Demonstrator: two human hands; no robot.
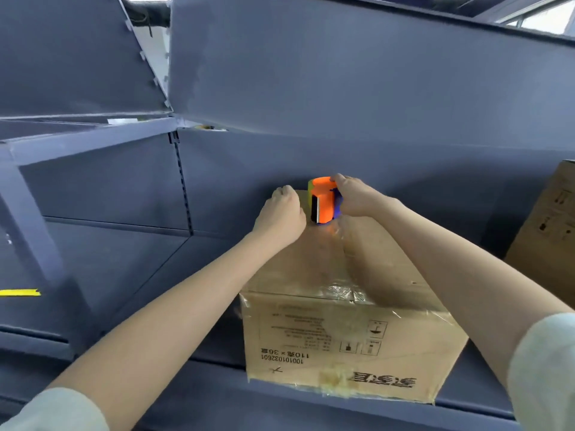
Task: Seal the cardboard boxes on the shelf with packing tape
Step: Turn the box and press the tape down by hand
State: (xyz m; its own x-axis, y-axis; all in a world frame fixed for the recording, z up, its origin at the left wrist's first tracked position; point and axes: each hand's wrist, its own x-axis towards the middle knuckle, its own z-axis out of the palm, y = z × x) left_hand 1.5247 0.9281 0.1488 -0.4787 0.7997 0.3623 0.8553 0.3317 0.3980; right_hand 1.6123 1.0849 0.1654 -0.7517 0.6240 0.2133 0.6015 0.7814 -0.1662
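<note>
Your right hand [354,197]: wrapped round the orange tape dispenser [323,203], which stands at the far edge of the cardboard box [357,337] top. Your left hand [281,216]: fingers curled, resting on the box top just beside the dispenser; whether it hooks the edge cannot be told. Clear tape [336,269]: along the top seam. Box: on the blue shelf [217,399]. Second box [547,228]: at right, apart.

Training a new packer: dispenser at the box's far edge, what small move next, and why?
Probably tilt the tape dispenser in the right hand to cut the tape: it already runs along the seam of the cardboard box to its far edge.
</note>
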